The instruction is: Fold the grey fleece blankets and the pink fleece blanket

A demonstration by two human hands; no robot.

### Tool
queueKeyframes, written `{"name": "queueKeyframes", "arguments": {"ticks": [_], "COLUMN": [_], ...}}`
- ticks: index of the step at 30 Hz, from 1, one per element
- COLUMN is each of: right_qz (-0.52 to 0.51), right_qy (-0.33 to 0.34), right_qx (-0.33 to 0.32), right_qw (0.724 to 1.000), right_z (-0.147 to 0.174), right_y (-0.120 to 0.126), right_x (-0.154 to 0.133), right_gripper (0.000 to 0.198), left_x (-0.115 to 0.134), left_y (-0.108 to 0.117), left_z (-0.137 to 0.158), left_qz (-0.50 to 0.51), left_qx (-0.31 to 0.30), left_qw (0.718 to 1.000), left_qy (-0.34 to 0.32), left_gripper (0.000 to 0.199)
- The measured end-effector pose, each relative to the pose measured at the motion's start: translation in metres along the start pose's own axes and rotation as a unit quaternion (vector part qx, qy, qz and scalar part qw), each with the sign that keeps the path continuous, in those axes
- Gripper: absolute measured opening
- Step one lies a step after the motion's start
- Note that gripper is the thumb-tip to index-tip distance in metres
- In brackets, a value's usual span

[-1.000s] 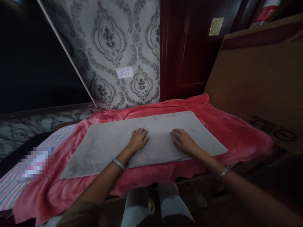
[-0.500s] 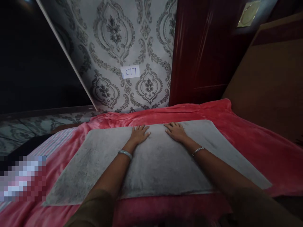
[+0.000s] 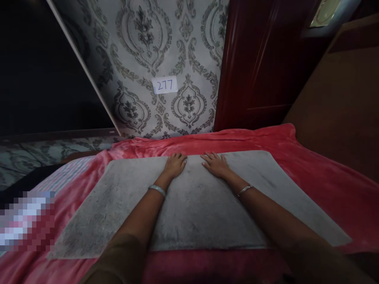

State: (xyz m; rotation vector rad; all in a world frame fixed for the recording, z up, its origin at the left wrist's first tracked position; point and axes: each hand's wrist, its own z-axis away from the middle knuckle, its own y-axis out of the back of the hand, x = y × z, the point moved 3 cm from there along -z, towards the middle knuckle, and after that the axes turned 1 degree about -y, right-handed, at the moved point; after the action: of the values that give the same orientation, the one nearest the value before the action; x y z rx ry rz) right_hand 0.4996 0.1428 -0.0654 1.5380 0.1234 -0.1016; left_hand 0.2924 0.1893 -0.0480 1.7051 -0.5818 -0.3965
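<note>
A grey plush mat (image 3: pixel 195 209) lies spread flat on a red blanket (image 3: pixel 322 185). My left hand (image 3: pixel 175 165) rests palm down near the mat's far edge, left of the middle, its fingers stretched out. To the right of it, my right hand (image 3: pixel 216 164) also lies flat on the mat by the same edge, fingers spread. Neither hand grips anything. Each wrist wears a silver bangle. My forearms cover parts of the mat's near side.
Patterned wallpaper (image 3: pixel 160 43) bearing a paper label marked 277 (image 3: pixel 165 85) rises behind the blanket. A dark screen (image 3: pixel 50 75) stands at left. At right are a dark red door (image 3: pixel 260 59) and a brown board or carton (image 3: pixel 343 102). Striped cloth (image 3: pixel 63 173) shows at the left.
My right hand has shifted slightly left along the mat's far edge. The left hand stays about where it was, fingers a little closer together. The view has tilted slightly.
</note>
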Motion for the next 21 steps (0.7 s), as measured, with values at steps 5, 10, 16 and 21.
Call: {"name": "queueKeyframes", "arguments": {"ticks": [5,10,16,21], "right_qz": [-0.015,-0.025,-0.014,0.000], "right_qy": [0.031,0.143,0.042,0.080], "right_qx": [0.082,0.099,0.100,0.076], "right_qw": [0.996,0.984,0.994,0.994], "right_z": [0.026,0.037,0.000,0.013], "right_y": [0.005,-0.003,0.003,-0.006], "right_x": [-0.016,-0.032,-0.029,0.007], "right_gripper": [0.050,0.040,0.044,0.060], "left_x": [0.004,0.004,-0.009,-0.037], "left_y": [0.014,0.010,0.007,0.014], "left_z": [0.015,0.043,0.018,0.041], "left_qz": [0.008,0.008,-0.019,-0.005], "left_qx": [0.000,-0.027,-0.046,-0.053], "left_qw": [1.000,0.998,0.999,0.998], "left_qy": [-0.021,-0.057,0.014,0.016], "left_gripper": [0.037,0.041,0.046,0.058]}}
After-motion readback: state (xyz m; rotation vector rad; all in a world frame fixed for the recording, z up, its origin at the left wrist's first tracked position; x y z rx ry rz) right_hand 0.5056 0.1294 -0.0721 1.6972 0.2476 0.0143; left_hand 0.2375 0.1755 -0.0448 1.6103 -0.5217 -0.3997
